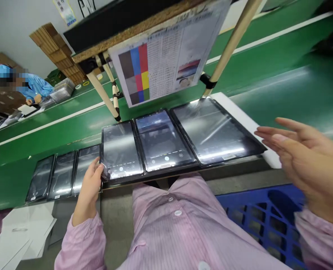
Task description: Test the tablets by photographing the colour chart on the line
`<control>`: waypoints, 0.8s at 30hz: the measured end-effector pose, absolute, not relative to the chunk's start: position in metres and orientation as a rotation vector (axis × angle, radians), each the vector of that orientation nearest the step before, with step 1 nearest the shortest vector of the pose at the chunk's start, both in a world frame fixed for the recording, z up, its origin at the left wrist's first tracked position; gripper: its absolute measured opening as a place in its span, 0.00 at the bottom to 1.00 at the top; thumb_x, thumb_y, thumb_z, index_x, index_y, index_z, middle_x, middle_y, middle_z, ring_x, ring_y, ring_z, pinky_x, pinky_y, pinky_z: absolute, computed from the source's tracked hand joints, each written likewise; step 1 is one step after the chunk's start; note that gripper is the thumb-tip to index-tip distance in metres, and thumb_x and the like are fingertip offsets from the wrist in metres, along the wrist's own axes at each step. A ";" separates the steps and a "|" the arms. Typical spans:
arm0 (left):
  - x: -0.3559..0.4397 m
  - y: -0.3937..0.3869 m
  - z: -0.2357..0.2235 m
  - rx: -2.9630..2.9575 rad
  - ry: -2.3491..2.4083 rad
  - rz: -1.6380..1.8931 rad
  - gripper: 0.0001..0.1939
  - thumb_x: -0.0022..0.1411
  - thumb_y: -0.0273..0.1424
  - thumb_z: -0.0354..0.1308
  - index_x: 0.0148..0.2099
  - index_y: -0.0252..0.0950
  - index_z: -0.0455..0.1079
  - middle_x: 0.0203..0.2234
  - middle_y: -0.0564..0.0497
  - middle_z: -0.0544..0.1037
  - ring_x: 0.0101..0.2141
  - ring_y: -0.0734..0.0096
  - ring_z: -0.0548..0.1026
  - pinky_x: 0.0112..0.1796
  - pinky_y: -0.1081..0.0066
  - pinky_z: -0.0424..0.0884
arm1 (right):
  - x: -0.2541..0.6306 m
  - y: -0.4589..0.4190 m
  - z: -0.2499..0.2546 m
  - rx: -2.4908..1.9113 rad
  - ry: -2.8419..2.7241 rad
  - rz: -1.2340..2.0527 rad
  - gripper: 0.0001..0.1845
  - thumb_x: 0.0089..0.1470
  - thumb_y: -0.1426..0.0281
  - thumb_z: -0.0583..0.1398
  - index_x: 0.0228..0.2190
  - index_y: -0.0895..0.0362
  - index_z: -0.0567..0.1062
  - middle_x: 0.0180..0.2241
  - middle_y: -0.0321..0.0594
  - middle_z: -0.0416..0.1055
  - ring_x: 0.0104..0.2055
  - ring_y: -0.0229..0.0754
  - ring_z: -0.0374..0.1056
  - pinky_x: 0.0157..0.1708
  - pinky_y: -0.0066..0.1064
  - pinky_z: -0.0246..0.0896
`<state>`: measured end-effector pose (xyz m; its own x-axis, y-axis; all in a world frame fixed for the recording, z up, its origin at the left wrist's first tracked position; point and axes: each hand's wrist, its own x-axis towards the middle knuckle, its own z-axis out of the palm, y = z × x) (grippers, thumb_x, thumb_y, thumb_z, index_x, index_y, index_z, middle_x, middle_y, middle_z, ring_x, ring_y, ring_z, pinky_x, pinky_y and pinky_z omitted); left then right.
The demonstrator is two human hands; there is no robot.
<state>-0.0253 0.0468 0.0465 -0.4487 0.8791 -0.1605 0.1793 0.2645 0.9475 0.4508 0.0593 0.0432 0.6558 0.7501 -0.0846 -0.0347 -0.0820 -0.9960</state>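
My left hand [89,185] is at the left edge of a tablet [121,148], thumb and fingers closed on its lower left side, where clear film shows. A camera-style screen with a row of buttons is lit on this tablet. Beside it lies a second tablet [163,140] with a similar screen. Farther right is a third, larger-looking tablet [217,131] with a dark, glossy screen. My right hand [307,161] hangs in the air just right of that tablet's corner, fingers stretched out and holding nothing.
Several smaller-looking dark tablets [62,174] lie to the left. A printed color chart [155,69] hangs from a pipe-framed shelf [132,28]. White foam [239,112] lies under the right tablet. A blue crate [256,217] and white sheets [23,232] are below. A co-worker [37,86] sits far left.
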 end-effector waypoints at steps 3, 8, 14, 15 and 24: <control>-0.018 0.051 0.055 0.769 1.673 1.356 0.27 0.54 0.40 0.66 0.55 0.34 0.72 0.32 0.51 0.80 0.33 0.70 0.76 0.36 0.71 0.71 | 0.432 0.055 0.062 -1.371 -0.658 0.693 0.23 0.40 0.72 0.65 0.42 0.49 0.76 0.39 0.45 0.76 0.50 0.51 0.73 0.64 0.52 0.54; 0.000 0.055 0.074 0.751 1.454 1.313 0.22 0.52 0.39 0.68 0.47 0.33 0.75 0.33 0.49 0.82 0.34 0.64 0.80 0.36 0.67 0.76 | 0.387 0.057 0.072 -1.227 -1.150 0.791 0.16 0.51 0.59 0.64 0.42 0.49 0.76 0.40 0.41 0.76 0.45 0.49 0.74 0.56 0.53 0.65; 0.008 0.037 0.100 0.727 1.425 1.492 0.30 0.44 0.37 0.75 0.50 0.35 0.75 0.34 0.48 0.83 0.35 0.62 0.81 0.34 0.69 0.78 | 0.326 0.071 0.082 -0.988 -1.914 0.693 0.23 0.59 0.58 0.58 0.54 0.49 0.74 0.53 0.45 0.73 0.55 0.54 0.71 0.55 0.54 0.67; 0.012 0.034 0.103 0.717 1.390 1.527 0.30 0.45 0.37 0.75 0.51 0.37 0.75 0.37 0.49 0.83 0.35 0.62 0.81 0.34 0.69 0.78 | 0.320 0.073 0.084 -0.957 -1.948 0.703 0.27 0.59 0.58 0.58 0.59 0.49 0.70 0.56 0.46 0.70 0.56 0.55 0.69 0.56 0.55 0.67; 0.097 0.060 0.079 0.726 0.971 1.589 0.21 0.53 0.34 0.71 0.50 0.53 0.76 0.46 0.56 0.82 0.43 0.69 0.79 0.45 0.69 0.76 | 0.314 0.093 0.071 -0.772 -1.374 0.946 0.32 0.64 0.53 0.55 0.66 0.47 0.59 0.65 0.39 0.60 0.66 0.49 0.59 0.66 0.46 0.56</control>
<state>0.0974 0.0595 0.0789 -0.2288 0.9729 -0.0332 -0.4733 -0.0814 0.8771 0.3141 0.0932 0.0705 -0.0415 0.8932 0.4477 -0.0995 0.4422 -0.8914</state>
